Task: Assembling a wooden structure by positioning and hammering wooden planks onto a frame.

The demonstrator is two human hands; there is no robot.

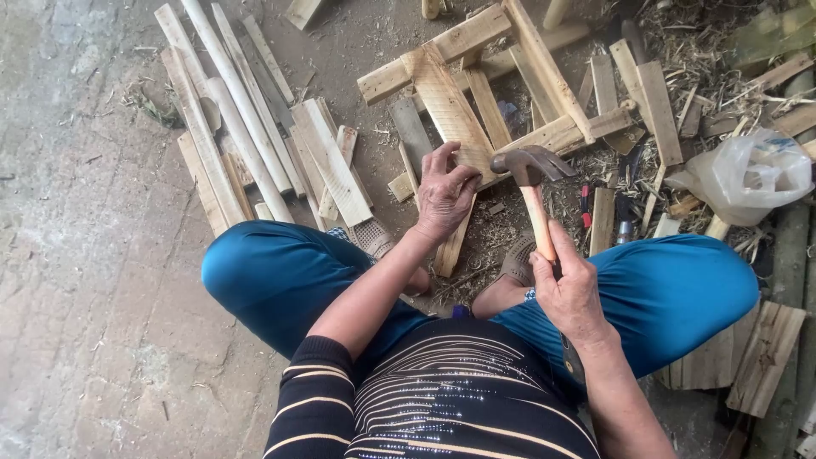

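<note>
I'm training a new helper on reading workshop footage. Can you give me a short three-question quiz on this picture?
1. True or false: the right hand holds the hammer by its wooden handle.
2. What does the left hand press on?
3. The white plastic bag lies: A) left of the planks, B) at the right, C) on a knee.

Key: 1 true. 2 the slat of the wooden frame. 3 B.
</note>
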